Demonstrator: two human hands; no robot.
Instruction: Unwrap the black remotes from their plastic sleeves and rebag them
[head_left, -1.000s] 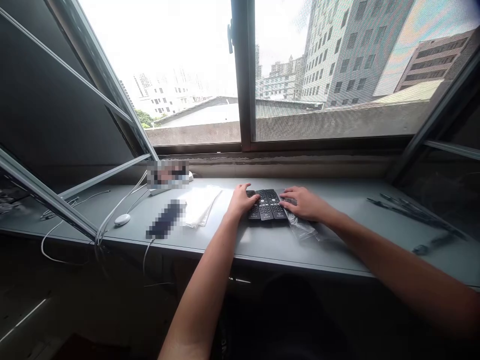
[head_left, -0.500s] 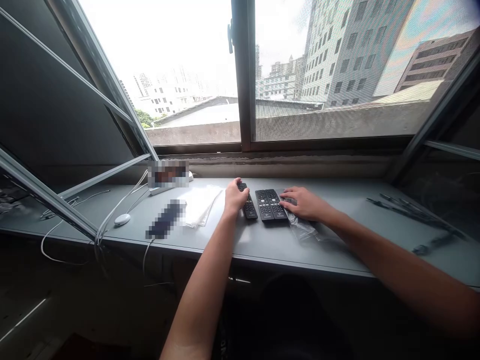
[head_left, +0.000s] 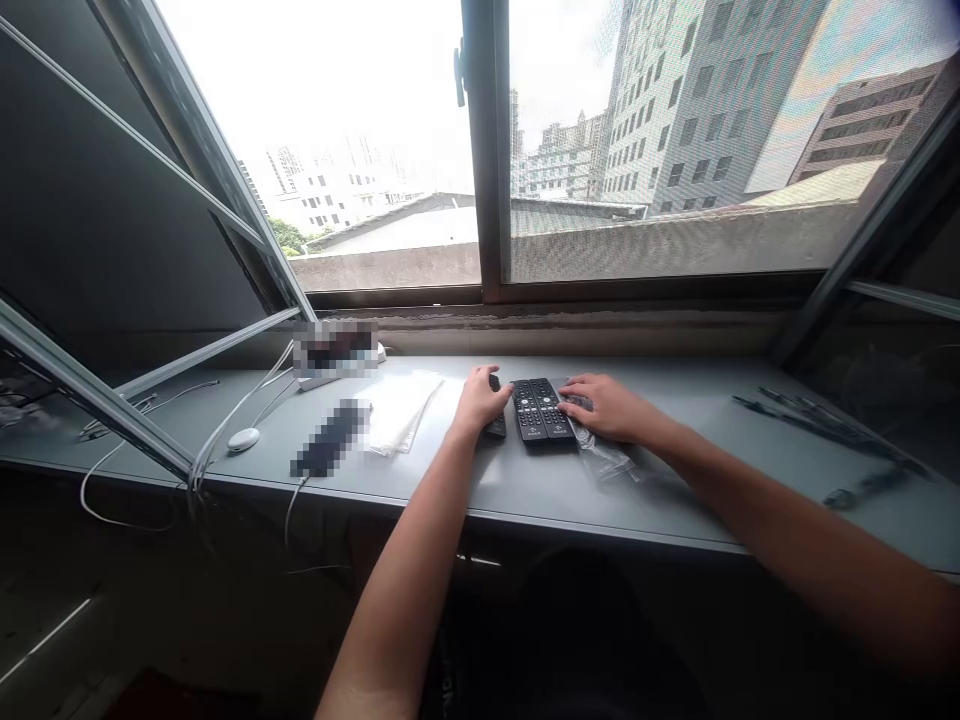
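Observation:
Two black remote controls lie side by side on the desk, the left one (head_left: 531, 412) and the right one (head_left: 553, 412), keys up. A third black remote control (head_left: 496, 427) lies to their left, mostly hidden under my left hand (head_left: 478, 400). That hand's thumb is spread away from its fingers, its tip at the left edge of the pair. My right hand (head_left: 600, 405) rests with fingers stretched out at the right edge of the pair. Beneath it lies a crumpled clear plastic bag (head_left: 606, 460).
White sheets or flat bags (head_left: 401, 405) lie left of the remotes. A blurred-out dark object (head_left: 330, 440) with a cable, a round white puck (head_left: 244, 440) and a white power strip (head_left: 315, 381) are further left. Dark cables (head_left: 810, 420) lie right. A window frame (head_left: 491, 200) stands behind.
My left hand has shifted slightly right across the left remote, covering more of it, and its thumb now reaches the pair's edge. My right hand stays in place.

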